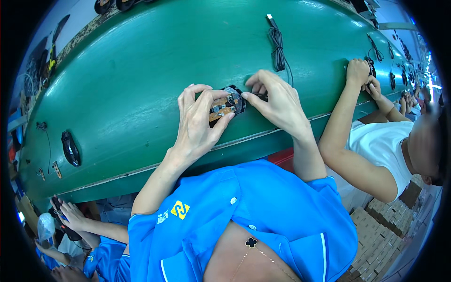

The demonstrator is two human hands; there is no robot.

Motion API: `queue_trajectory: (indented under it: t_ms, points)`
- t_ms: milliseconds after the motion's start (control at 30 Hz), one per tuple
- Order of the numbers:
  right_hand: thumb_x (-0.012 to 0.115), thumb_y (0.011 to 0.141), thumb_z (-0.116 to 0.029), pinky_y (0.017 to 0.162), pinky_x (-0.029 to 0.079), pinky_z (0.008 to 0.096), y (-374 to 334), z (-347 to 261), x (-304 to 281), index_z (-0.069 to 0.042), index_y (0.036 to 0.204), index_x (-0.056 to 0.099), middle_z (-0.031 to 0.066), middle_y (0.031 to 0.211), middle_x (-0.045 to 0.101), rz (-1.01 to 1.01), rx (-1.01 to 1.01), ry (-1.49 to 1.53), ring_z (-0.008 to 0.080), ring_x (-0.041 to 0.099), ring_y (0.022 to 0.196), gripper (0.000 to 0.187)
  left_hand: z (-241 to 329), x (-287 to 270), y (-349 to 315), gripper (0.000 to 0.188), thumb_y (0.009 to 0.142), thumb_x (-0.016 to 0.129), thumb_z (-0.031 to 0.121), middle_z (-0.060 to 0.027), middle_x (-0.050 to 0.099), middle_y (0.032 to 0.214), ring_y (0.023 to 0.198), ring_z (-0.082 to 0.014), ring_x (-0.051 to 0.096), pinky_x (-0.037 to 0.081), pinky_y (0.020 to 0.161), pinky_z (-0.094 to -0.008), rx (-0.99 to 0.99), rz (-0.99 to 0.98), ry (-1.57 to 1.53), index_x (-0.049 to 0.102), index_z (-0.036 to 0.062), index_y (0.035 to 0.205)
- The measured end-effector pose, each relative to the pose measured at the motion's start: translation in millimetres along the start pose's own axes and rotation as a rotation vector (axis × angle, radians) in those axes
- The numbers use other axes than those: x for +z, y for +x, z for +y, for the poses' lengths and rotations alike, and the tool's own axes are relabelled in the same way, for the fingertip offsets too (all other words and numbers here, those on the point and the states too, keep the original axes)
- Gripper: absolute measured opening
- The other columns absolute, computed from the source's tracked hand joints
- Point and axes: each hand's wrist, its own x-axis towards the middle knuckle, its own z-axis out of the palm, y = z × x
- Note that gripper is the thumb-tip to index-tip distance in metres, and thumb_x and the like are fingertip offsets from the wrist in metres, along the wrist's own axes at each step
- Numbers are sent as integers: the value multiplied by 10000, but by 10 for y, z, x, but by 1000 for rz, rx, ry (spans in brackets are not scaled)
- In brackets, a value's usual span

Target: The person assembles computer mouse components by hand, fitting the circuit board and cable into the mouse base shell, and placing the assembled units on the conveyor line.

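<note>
My left hand [193,117] grips an opened computer mouse base [239,104], black with an orange-brown circuit board [220,112] inside. Its thumb and fingers press on the board from the near and far sides. At the mouse's right end is my right hand [282,103], its thumb tip touching the rim and its fingers curled round a dark piece, apparently the end of the mouse cable. The black cable [277,47] lies in a tied bundle beyond my right hand, USB plug [269,17] pointing away. One strand runs from it behind that hand.
A green worktable [141,94] stretches across, its near edge before me. A black mouse [70,148] and small circuit boards [57,169] lie at left. On the right, a co-worker's hands [359,73] handle a dark part; another co-worker's hands [70,216] show lower left. Stacked cartons [378,239] stand lower right.
</note>
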Motion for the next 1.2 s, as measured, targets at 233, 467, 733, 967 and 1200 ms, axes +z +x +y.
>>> queue_trajectory:
  t_ms: [233,467,733,967,1200]
  points:
    - [779,807,-105,857,487,329,-30,28,85,-58,1192,667,77,1050,637,-7,-354,172,209,593,954,404,-20,-17,-27,437,760,777,96,-81,646,1066,1140,-276,483,331,997,-458,1,36,-54,656,86,1180]
    - [769,805,-76,893,482,343,-56,55,84,-61,1219,666,77,1082,617,-78,-342,189,222,588,982,427,-9,-19,-37,439,767,774,88,-80,635,1095,1132,-274,479,344,989,-441,26,20,-51,664,105,1191]
    - [777,789,-67,840,473,326,-122,-61,82,-62,1203,673,60,1014,598,-65,-245,193,213,570,924,427,-2,-72,-88,457,781,765,77,-100,568,1237,1155,-287,446,361,987,-432,64,53,-41,667,117,1226]
    - [787,760,-60,782,448,314,-82,-114,45,-56,1173,685,48,969,581,-87,-281,94,204,531,864,425,-40,-145,-152,471,788,761,78,-116,511,1320,1188,-297,418,364,1002,-428,-44,-12,-96,675,124,1248]
    - [790,741,-60,800,443,321,-51,-137,36,-51,1156,690,44,962,579,-150,-267,60,206,528,891,427,-111,-252,-110,465,789,764,91,-121,504,1322,1200,-302,413,356,1020,-433,-89,-121,-141,693,138,1247]
